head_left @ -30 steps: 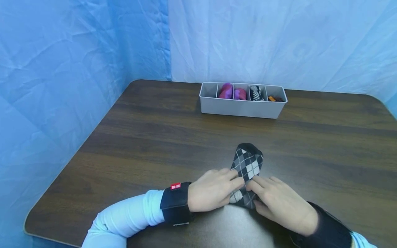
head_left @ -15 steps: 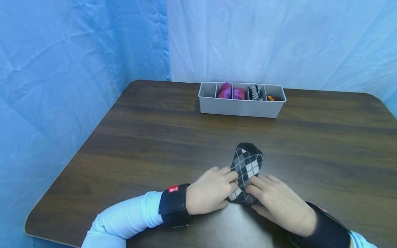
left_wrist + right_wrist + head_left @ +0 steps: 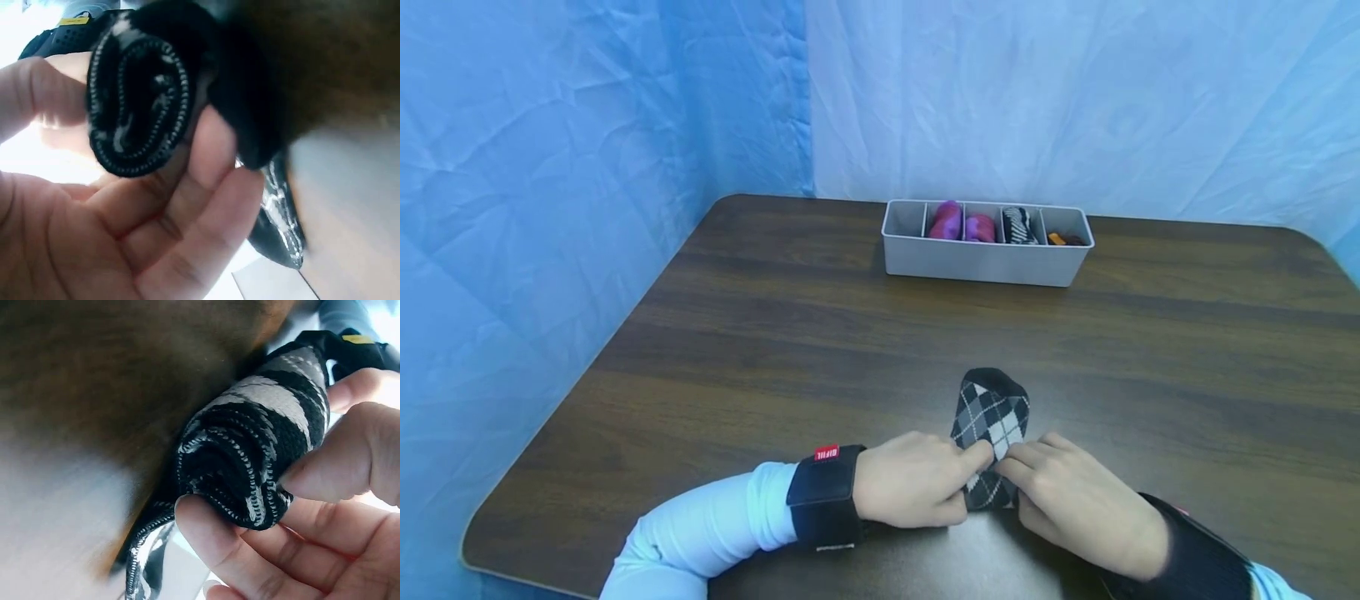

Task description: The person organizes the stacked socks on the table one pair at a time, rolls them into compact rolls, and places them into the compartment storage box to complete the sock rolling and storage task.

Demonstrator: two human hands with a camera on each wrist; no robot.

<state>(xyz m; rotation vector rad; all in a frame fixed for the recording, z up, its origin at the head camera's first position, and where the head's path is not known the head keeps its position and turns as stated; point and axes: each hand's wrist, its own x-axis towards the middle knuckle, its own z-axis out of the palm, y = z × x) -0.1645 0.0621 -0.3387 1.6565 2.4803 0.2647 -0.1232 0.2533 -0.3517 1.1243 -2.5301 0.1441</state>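
A black, grey and white argyle sock (image 3: 994,412) lies on the table with its black far end flat and its near end rolled up. My left hand (image 3: 913,482) grips the left side of the roll, and my right hand (image 3: 1078,504) grips its right side. In the left wrist view, the sock's coiled end (image 3: 140,106) sits between thumb and fingers, with a flat part hanging behind. The right wrist view shows the spiral edge of the roll (image 3: 250,440), with the right thumb (image 3: 337,469) pressed on it and fingers beneath.
At the back of the brown wooden table (image 3: 760,333) stands a grey divided box (image 3: 977,262). Several compartments hold rolled items: pink-purple ones (image 3: 946,221), a black-and-white striped one (image 3: 1018,225), and a dark one with orange (image 3: 1067,239). Its leftmost compartment shows only bare walls. Blue cloth hangs behind.
The sock's flat part looks shorter, and its black end has come nearer to me. My left hand has shifted slightly down, its index finger now reaching over the roll. The box stays put.
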